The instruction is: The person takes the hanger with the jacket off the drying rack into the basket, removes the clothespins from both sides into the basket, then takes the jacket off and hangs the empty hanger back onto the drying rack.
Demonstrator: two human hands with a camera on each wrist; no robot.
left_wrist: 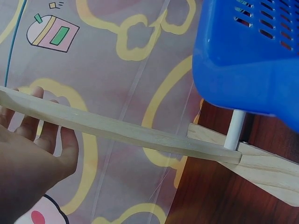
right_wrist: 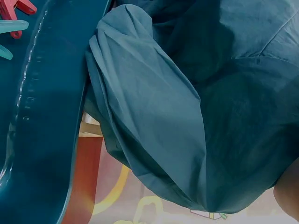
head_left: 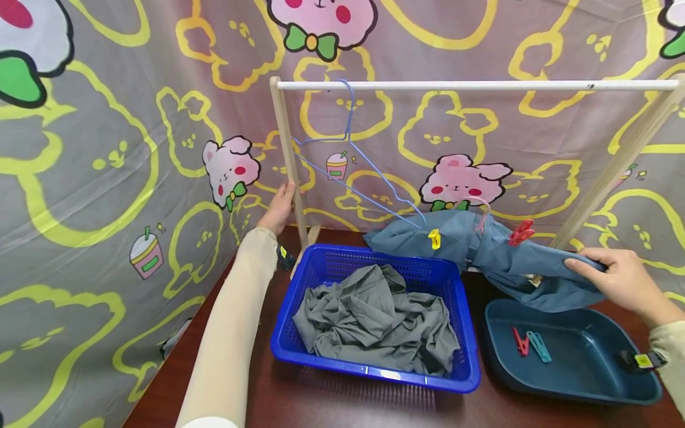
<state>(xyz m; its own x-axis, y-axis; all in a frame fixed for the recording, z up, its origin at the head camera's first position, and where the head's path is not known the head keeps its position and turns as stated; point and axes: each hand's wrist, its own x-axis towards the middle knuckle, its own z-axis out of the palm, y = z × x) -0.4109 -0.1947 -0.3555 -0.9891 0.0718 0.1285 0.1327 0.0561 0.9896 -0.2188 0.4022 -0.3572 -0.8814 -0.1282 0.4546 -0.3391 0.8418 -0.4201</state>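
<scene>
My left hand (head_left: 279, 208) touches the rack's left wooden post (head_left: 287, 142); in the left wrist view its fingers (left_wrist: 68, 147) pass behind the post, loosely bent. My right hand (head_left: 623, 279) pinches one end of a blue-grey garment (head_left: 527, 261), between fingers and thumb. The garment stretches sideways behind the basket and over the tray's back edge. A pink hanger hook (head_left: 486, 208) rises from it. One red clothespin (head_left: 521, 232) and one yellow clothespin (head_left: 434, 239) are on the cloth. In the right wrist view, a fold of the garment (right_wrist: 149, 107) hangs beside the tray.
A blue hanger (head_left: 349, 113) hangs from the white rail (head_left: 455, 85). Grey cloth (head_left: 374, 321) fills the blue basket (head_left: 369, 371). Red (head_left: 521, 343) and teal (head_left: 538, 346) clothespins lie in the dark blue tray (head_left: 583, 351). A patterned curtain (head_left: 176, 238) surrounds the table.
</scene>
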